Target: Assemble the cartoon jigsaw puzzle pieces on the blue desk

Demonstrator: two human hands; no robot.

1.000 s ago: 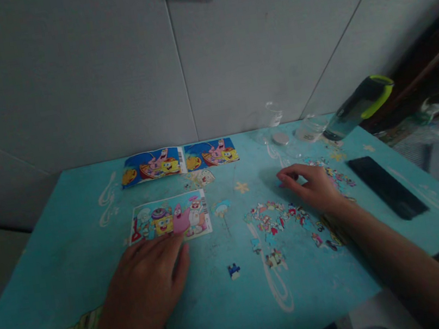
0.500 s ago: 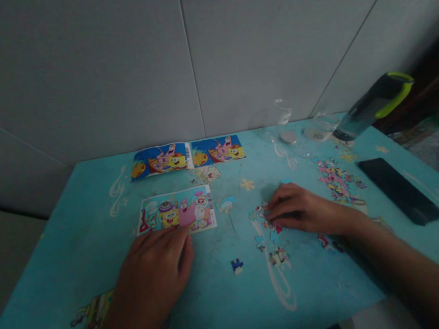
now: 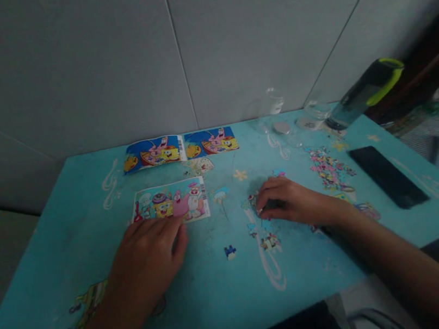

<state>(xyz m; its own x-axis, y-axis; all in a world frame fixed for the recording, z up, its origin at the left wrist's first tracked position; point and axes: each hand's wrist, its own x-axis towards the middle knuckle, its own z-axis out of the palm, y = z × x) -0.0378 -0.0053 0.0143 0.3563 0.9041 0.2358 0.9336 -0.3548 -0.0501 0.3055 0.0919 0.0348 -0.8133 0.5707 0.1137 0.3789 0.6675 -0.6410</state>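
My left hand (image 3: pixel 149 257) lies palm down over the lower edge of a cartoon picture card (image 3: pixel 171 202), its fingers stretched out and nothing visible in them. My right hand (image 3: pixel 291 200) is curled over a small group of jigsaw pieces right of the card; its fingertips are pressed together, and what they hold, if anything, is too small to name. Just below it are a few joined pieces (image 3: pixel 270 242). One dark blue piece (image 3: pixel 230 251) lies alone between my hands.
Two blue picture cards (image 3: pixel 152 153) stand near the wall. Toward the right are a heap of puzzle pieces (image 3: pixel 329 168), a black flat object (image 3: pixel 388 176), clear containers (image 3: pixel 313 116) and a dark bottle (image 3: pixel 365 93) with a green strap.
The view has tilted and shifted slightly, so the table sits higher and a little left. My right hand has curled in a bit more over the pieces; my left hand stays on the card.
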